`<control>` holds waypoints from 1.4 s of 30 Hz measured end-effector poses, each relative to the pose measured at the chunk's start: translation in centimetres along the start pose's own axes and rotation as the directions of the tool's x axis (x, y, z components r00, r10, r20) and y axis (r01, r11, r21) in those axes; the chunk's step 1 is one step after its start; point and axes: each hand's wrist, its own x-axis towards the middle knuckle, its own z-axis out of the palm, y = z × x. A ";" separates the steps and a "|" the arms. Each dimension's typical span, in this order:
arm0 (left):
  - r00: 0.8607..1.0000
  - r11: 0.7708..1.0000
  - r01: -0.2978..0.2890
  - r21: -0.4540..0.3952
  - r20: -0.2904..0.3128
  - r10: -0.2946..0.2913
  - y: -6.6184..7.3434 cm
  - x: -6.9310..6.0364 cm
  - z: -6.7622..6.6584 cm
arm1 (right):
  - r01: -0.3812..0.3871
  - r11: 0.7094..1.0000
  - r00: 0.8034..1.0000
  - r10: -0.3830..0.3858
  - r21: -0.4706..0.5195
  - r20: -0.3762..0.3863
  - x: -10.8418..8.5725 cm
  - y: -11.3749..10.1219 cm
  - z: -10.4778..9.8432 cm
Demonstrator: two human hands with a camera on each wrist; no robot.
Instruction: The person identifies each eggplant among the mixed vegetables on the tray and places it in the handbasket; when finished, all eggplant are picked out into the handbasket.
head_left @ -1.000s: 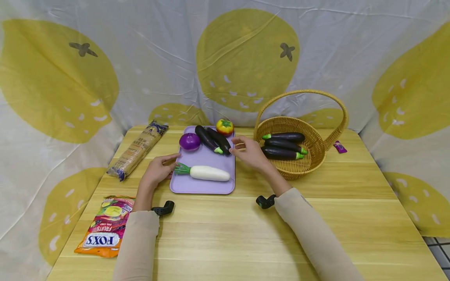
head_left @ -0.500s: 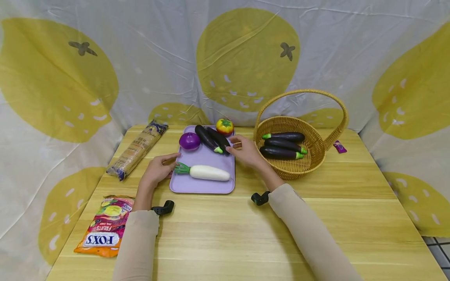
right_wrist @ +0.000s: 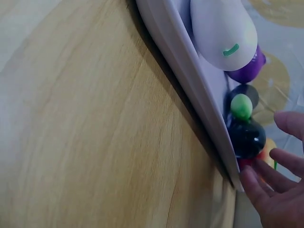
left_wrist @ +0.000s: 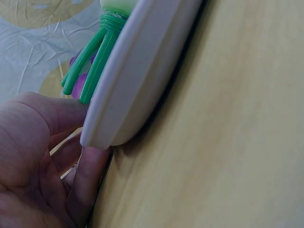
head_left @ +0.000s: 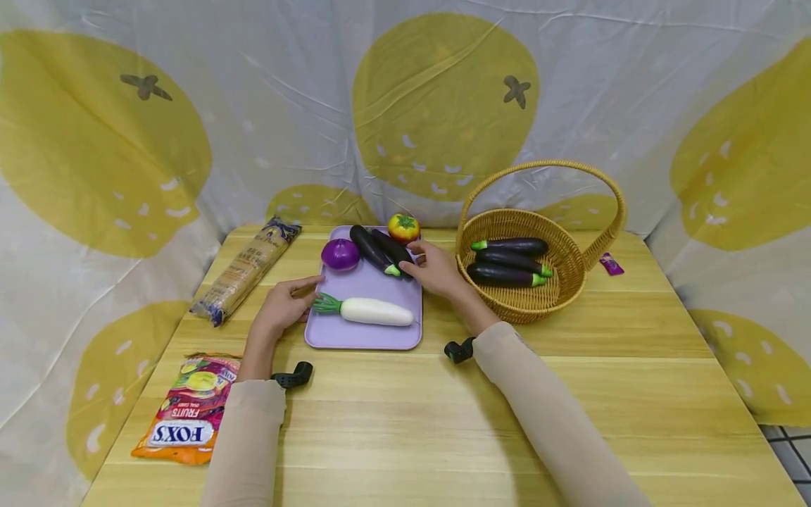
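Note:
My left hand point(head_left: 288, 306) pinches the left edge of a lilac tray point(head_left: 361, 341); in the left wrist view its fingers lie above and below the tray rim point(left_wrist: 121, 85). On the tray are a white radish point(head_left: 376, 312) with green stems, a purple onion point(head_left: 341, 255), two dark eggplants point(head_left: 370, 248) side by side and a red-yellow tomato point(head_left: 404, 228) at the back corner. My right hand point(head_left: 437, 271) is at the right eggplant point(head_left: 394, 248), fingers spread apart around its end. In the right wrist view the thumb stands clear of that eggplant point(right_wrist: 247, 139).
Right of the tray stands a wicker basket point(head_left: 573, 289) with a tall handle, holding several eggplants point(head_left: 510, 260). A small purple packet point(head_left: 611, 264) lies beyond it. At left lie a noodle pack point(head_left: 247, 271) and a fruit candy bag point(head_left: 186, 412).
My right hand has moved left, from the tray's right edge to over the right eggplant's near end. The left hand has stayed at the tray's edge.

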 end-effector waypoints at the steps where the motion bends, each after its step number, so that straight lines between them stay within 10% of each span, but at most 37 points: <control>1: 1.000 1.000 0.000 -0.002 0.000 0.000 0.0 0.0 0.0 | 0.001 1.000 1.000 -0.001 -0.010 0.001 0.1 -0.1 0.1; 23: 1.000 1.000 -0.017 0.009 -0.014 0.017 -0.3 0.0 0.3 | -0.035 0.992 0.999 0.039 -0.123 0.029 0.8 -1.3 1.0; 42: 1.000 1.000 -0.014 0.010 -0.015 0.015 -0.1 0.0 0.0 | -0.058 0.998 0.998 0.058 -0.003 -0.034 -0.5 -2.2 -0.4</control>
